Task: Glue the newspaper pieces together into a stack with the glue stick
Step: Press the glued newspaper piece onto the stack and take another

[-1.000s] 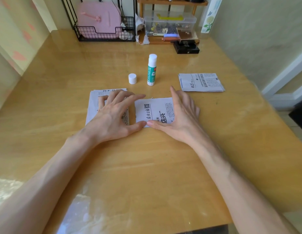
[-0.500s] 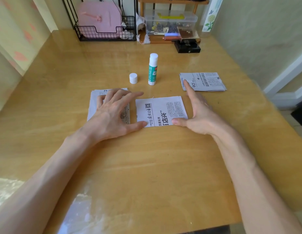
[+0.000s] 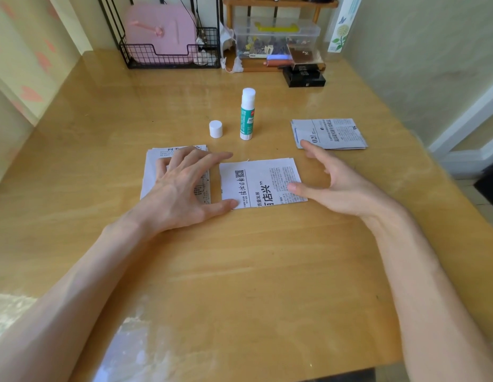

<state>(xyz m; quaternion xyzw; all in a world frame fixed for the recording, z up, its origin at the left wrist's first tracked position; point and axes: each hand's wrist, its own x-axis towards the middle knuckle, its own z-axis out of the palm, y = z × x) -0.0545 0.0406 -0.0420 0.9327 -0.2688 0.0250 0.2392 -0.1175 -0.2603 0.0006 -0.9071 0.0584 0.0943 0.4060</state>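
Head view: the glue stick (image 3: 247, 114) stands upright on the wooden table (image 3: 239, 271) with its cap off. It serves as the reference point for all positions below. The white cap (image 3: 215, 129) stands just left of the glue stick, not touching it.

Newspaper positions:
- The middle newspaper piece (image 3: 263, 183) lies flat and print side up, nearer the person than the glue stick and slightly to its right.
- The left pile (image 3: 149, 183) lies nearer the person than the glue stick and to its left. Its right edge sits just beside the middle newspaper piece.
- The right pile (image 3: 336, 133) lies well to the right of the glue stick, about level with its base.

Left hand (image 3: 182, 188): palm down, fingers straight and spread, resting on the left pile. The thumb tip rests on the near left corner of the middle newspaper piece. The hand grasps nothing.

Right hand (image 3: 341, 186): positioned nearer the person than the glue stick and to its right. It is released, with relaxed, slightly bent fingers, and holds nothing. The thumb tip lies over the right edge of the middle newspaper piece, and the index fingertip reaches the near left corner of the right pile. Contact cannot be confirmed at either point.

Beyond the glue stick, at the far edge of the table:
- a black wire basket (image 3: 171, 55), to the left;
- a clear plastic box (image 3: 278, 37), slightly to the right;
- a black box (image 3: 304, 77), in front of the clear plastic box.
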